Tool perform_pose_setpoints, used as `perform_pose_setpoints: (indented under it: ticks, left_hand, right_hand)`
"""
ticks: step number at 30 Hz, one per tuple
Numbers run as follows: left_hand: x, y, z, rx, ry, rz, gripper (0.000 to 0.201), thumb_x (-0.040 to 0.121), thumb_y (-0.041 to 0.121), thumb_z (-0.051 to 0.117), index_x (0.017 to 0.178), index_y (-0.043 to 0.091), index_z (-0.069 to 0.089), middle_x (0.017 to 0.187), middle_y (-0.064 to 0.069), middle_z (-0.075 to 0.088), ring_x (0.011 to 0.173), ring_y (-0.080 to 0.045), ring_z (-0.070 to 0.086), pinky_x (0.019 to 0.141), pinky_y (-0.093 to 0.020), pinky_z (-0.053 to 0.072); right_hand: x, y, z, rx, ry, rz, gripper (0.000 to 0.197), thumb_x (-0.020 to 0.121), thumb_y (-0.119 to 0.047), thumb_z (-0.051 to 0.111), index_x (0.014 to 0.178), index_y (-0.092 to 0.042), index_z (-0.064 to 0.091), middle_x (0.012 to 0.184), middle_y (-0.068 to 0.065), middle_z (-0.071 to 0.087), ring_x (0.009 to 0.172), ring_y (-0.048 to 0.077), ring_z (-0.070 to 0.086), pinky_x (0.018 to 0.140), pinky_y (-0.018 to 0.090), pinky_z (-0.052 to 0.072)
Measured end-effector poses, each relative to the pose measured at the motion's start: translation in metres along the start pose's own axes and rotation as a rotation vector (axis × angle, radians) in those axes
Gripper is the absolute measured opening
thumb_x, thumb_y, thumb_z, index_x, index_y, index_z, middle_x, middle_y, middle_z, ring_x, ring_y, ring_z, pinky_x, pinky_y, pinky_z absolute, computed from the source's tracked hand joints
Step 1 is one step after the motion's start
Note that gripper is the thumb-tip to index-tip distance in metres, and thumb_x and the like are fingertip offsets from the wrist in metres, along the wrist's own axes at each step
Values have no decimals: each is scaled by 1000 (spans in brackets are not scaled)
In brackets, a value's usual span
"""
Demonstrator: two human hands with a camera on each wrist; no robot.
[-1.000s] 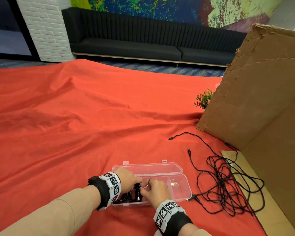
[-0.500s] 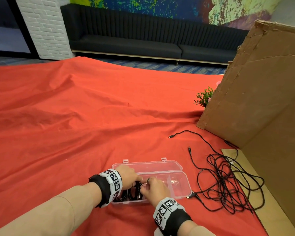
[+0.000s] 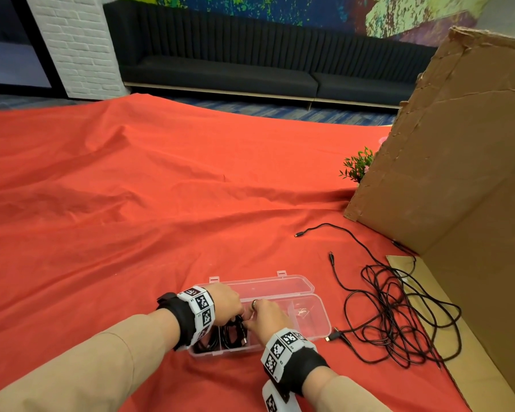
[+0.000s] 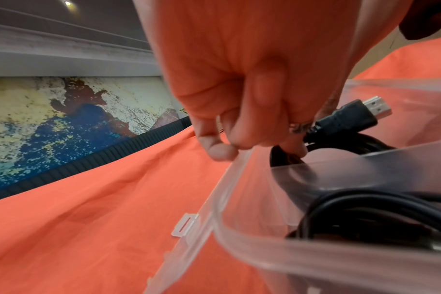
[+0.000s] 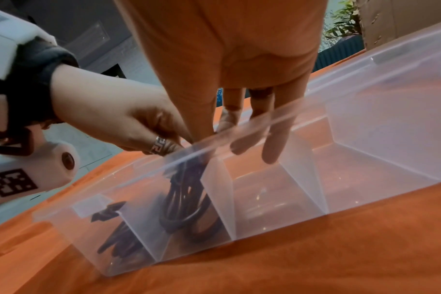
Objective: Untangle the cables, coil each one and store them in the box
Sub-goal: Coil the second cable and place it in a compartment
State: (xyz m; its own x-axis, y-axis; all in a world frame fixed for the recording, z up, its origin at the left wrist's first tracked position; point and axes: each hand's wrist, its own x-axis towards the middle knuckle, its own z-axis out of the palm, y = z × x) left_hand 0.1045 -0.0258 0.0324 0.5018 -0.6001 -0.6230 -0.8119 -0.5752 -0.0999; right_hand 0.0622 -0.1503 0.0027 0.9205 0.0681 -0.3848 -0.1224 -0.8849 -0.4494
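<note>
A clear compartment box lies open on the red cloth, its lid folded back. My left hand curls its fingers round a coiled black cable with a flat metal plug, held inside the second compartment. My right hand is beside it; its thumb touches the top of the coil and its other fingers point straight down into the neighbouring compartment. Another coiled cable fills the leftmost compartment. To the right of the box lies a tangle of thin black cables.
A large upright cardboard sheet walls off the right side, with a flat cardboard piece at its foot under part of the tangle. A small green plant peeks out behind it. The red cloth stretches far to the left and back.
Both hands have stayed at the box. The coil and its plug now sit lower in the second compartment than a second ago.
</note>
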Motion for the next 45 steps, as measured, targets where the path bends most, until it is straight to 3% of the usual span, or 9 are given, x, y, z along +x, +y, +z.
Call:
perform_pose_setpoints:
  ticks: [5, 10, 13, 17, 20, 22, 27, 30, 45]
  left_hand:
    - [0, 1, 4, -72, 20, -36, 29, 92, 7, 43, 118, 8, 56, 107, -19, 64, 96, -38, 62, 69, -40, 45]
    - [-7, -12, 19, -491, 229, -167, 25, 88, 16, 51, 111, 20, 60, 101, -7, 61, 103, -27, 58, 79, -36, 47]
    - [-10, -12, 26, -561, 298, -206, 18, 89, 17, 53, 106, 19, 59, 106, -4, 55, 106, -23, 52, 82, -38, 49]
    - [-13, -8, 28, -551, 351, -193, 38, 85, 6, 45, 113, 28, 57, 111, 0, 52, 105, -21, 51, 77, -40, 51]
    - [-15, -2, 24, -506, 340, -168, 50, 84, 1, 43, 115, 35, 62, 102, 0, 51, 100, -21, 55, 74, -36, 46]
    - [-15, 2, 21, -468, 326, -188, 43, 89, 6, 45, 115, 34, 63, 106, -3, 53, 102, -23, 55, 77, -36, 43]
    - [-12, 7, 15, -375, 300, -252, 26, 95, 25, 47, 115, 25, 64, 112, -8, 54, 109, -29, 54, 71, -31, 32]
    - [-10, 10, 12, -368, 268, -264, 27, 95, 27, 48, 116, 22, 64, 114, -9, 55, 111, -30, 54, 71, -31, 31]
    - [-2, 5, 18, -549, 349, -374, 31, 81, -2, 50, 95, 19, 68, 112, -3, 60, 105, -23, 58, 70, -26, 36]
  right_hand:
    - [8, 1, -1, 86, -32, 57, 32, 77, -12, 65, 64, -28, 41, 67, -12, 50, 82, 20, 61, 78, 34, 51]
    - [5, 1, 13, -54, -56, 79, 23, 87, -19, 59, 107, -12, 50, 105, 7, 62, 98, 26, 61, 81, 35, 49]
    - [2, 0, 20, -70, -77, 77, 8, 87, -19, 58, 87, -14, 53, 88, 5, 59, 89, 26, 61, 82, 34, 51]
    - [5, 5, 25, -91, -41, 53, 37, 85, -11, 56, 60, -23, 31, 71, 2, 49, 75, 21, 50, 70, 30, 45]
    - [2, 6, 29, -77, -4, 4, 28, 86, -9, 52, 67, -23, 37, 66, -3, 41, 76, 20, 48, 72, 32, 46]
    - [0, 8, 28, -26, 22, -20, 8, 87, -9, 53, 91, -16, 51, 71, -6, 44, 77, 22, 52, 71, 31, 45]
    - [-8, 22, 26, 27, 68, -223, 31, 90, -14, 51, 120, -18, 56, 80, -7, 47, 72, 10, 55, 70, 25, 45]
    - [-13, 28, 26, -24, 49, -313, 30, 95, -21, 47, 121, -12, 61, 99, 5, 56, 97, 25, 62, 88, 32, 48]
    - [-14, 6, 2, -451, -171, -355, 29, 97, -11, 34, 117, 1, 52, 108, 23, 60, 97, 38, 60, 75, 41, 46]
